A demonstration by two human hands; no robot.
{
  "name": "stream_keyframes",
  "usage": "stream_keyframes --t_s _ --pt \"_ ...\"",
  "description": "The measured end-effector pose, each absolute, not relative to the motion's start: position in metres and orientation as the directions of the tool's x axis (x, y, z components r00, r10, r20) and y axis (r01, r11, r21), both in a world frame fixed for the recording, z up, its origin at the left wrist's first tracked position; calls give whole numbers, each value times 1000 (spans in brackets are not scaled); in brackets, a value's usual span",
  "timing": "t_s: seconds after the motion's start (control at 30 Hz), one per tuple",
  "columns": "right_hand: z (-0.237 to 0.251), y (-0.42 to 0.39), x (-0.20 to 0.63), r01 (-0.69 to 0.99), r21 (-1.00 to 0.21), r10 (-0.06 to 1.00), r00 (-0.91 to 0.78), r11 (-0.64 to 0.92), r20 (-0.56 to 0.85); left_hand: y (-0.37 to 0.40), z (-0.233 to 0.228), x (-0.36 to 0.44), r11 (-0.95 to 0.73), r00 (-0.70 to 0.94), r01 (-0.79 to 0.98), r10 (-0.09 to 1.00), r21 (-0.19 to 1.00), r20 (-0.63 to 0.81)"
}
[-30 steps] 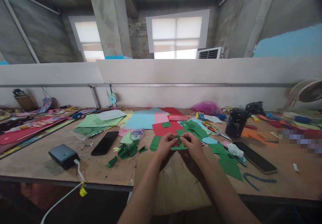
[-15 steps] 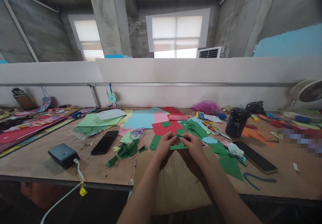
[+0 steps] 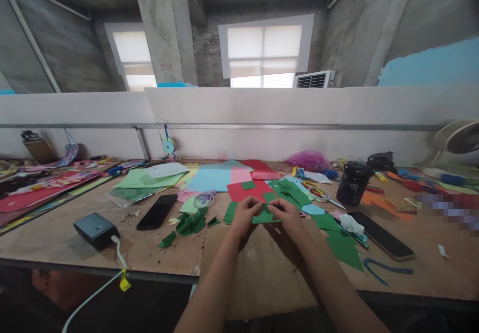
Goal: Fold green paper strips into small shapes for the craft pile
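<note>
My left hand (image 3: 245, 216) and my right hand (image 3: 287, 215) meet over the middle of the workbench, fingertips pinched together on a small piece of green paper (image 3: 265, 206). Under and just behind them lies a stack of green paper squares (image 3: 262, 218) on a red sheet (image 3: 243, 191). A brown cardboard sheet (image 3: 262, 268) lies beneath my wrists. A heap of folded green paper bits (image 3: 190, 223) sits to the left of my left hand.
Two black phones (image 3: 156, 212) (image 3: 381, 241) lie left and right. A black box with a white cable (image 3: 96, 230) sits near the front edge. Coloured sheets (image 3: 213, 177), tape rolls (image 3: 204, 200), scissors (image 3: 322, 193), a black jar (image 3: 352, 183), a fan (image 3: 458, 136) and a white partition (image 3: 262, 108) stand behind.
Both hands stay in nearly the same place, fingers working the small green piece. The view has shifted slightly.
</note>
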State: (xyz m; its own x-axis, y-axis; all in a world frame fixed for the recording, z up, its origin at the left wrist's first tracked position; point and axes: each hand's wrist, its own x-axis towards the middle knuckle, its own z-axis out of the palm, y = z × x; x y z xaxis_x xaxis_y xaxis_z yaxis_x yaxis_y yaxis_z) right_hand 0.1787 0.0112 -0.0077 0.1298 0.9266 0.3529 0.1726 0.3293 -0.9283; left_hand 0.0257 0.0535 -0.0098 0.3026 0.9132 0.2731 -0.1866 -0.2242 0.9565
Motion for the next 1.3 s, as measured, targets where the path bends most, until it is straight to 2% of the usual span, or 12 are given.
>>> stream_keyframes --t_s 0.13,0.3,0.43,0.57,0.8,0.9,1.13,1.3 --pt "-5 9 180 139 -928 924 122 347 363 53 -10 28 -237 324 -158 905 959 277" --pt "-5 9 182 150 -932 916 190 329 354 54 -15 32 -260 368 -91 888 961 274" --pt "-3 8 179 152 -943 942 117 295 314 56 -17 29 -229 365 -138 893 964 264" --pt "-2 7 179 180 -928 931 114 325 348 54 -14 28 -197 373 -172 894 965 248" --pt "-2 7 180 218 -918 925 116 332 363 51 -10 31 -234 417 -105 872 967 256" --pt "-3 7 179 254 -904 922 93 343 376 49 -8 30 -274 394 -88 873 958 286" --pt "-10 8 180 198 -930 942 63 311 329 47 -9 30 -288 347 -49 893 956 287" --pt "-6 4 182 223 -933 939 135 282 316 49 -17 34 -298 388 -43 874 954 291"
